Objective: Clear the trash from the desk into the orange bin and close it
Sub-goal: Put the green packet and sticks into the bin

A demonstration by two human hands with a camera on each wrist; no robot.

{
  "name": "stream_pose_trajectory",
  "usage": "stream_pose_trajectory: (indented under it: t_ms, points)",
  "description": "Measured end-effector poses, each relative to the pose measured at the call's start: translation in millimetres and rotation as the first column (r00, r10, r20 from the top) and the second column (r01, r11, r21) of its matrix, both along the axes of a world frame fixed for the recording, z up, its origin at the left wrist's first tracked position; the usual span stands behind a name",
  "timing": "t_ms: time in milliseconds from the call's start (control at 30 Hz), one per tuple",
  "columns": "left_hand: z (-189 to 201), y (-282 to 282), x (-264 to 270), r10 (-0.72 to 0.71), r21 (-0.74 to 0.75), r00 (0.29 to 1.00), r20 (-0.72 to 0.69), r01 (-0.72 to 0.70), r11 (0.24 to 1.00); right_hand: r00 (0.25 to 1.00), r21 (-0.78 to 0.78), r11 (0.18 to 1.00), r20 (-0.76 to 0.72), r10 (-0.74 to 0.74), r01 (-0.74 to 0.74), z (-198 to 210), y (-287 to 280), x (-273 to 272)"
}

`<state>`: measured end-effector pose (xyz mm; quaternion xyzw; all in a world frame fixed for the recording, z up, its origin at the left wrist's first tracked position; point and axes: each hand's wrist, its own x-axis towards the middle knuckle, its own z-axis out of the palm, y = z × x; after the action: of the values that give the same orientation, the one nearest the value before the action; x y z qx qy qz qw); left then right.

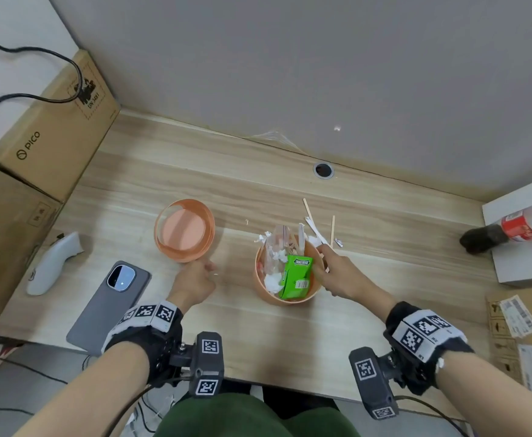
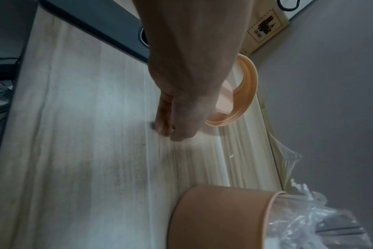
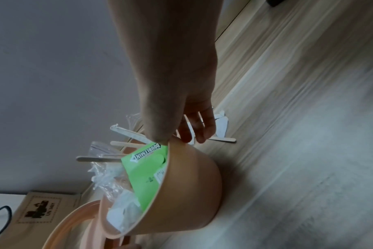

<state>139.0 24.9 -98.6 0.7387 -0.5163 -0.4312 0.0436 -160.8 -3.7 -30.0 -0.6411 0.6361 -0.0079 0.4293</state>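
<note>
The orange bin (image 1: pixel 277 300) (image 2: pixel 219 219) (image 3: pixel 192 185) stands open mid-desk, stuffed with a green gum box (image 1: pixel 296 275) (image 3: pixel 143 171), clear plastic, tissue and wooden sticks. Its lid (image 1: pixel 208 234) (image 2: pixel 251 84) lies upturned to the left. My right hand (image 1: pixel 323 261) (image 3: pixel 181 138) is at the bin's far right rim, thumb on the rim, fingers fairly straight beyond it. Behind it lie wooden sticks (image 1: pixel 332 230) (image 3: pixel 224 139), torn paper (image 1: pixel 313 230) (image 3: pixel 222 124) and a foil scrap (image 1: pixel 339 242). My left hand (image 1: pixel 206 269) (image 2: pixel 166 133) is curled, fingertips on the desk beside a tiny scrap (image 1: pixel 215 274) (image 2: pixel 152 125).
A grey phone (image 1: pixel 110 304) and a white controller (image 1: pixel 53 263) lie at the left, beside stacked cardboard boxes (image 1: pixel 53 146). A cola bottle (image 1: pixel 517 230) lies on a white box (image 1: pixel 526 263) at the right. Another tiny scrap (image 1: pixel 246 221) sits between lid and bin.
</note>
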Motion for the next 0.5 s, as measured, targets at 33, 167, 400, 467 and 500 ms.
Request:
stream_pose_trajectory:
  t_ms: [33, 167, 400, 467, 500]
  points:
    - [-2, 2, 0, -0.012, -0.015, 0.999, 0.043, 0.013, 1.0, 1.0, 0.005, 1.0, 0.0, -0.017, 0.017, 0, 3, 0]
    - [-8, 7, -4, 0.013, -0.144, 0.988, 0.155, 0.01, 0.99, 0.999, 0.014, 0.999, 0.011, -0.043, 0.043, 3, 9, -7]
    - [-12, 0, -23, -0.122, -0.194, 0.935, 0.334, 0.194, 0.962, 0.995, 0.056, 0.994, 0.015, -0.097, 0.096, 10, 25, -26]
    - [-15, -7, -31, -0.199, -0.16, 0.903, 0.382, 0.276, 0.948, 0.994, 0.063, 0.992, 0.022, -0.108, 0.107, 10, 30, -31]
    - [-17, -12, -34, -0.235, -0.144, 0.889, 0.394, 0.312, 0.939, 0.993, 0.064, 0.991, 0.027, -0.116, 0.114, 11, 32, -34]
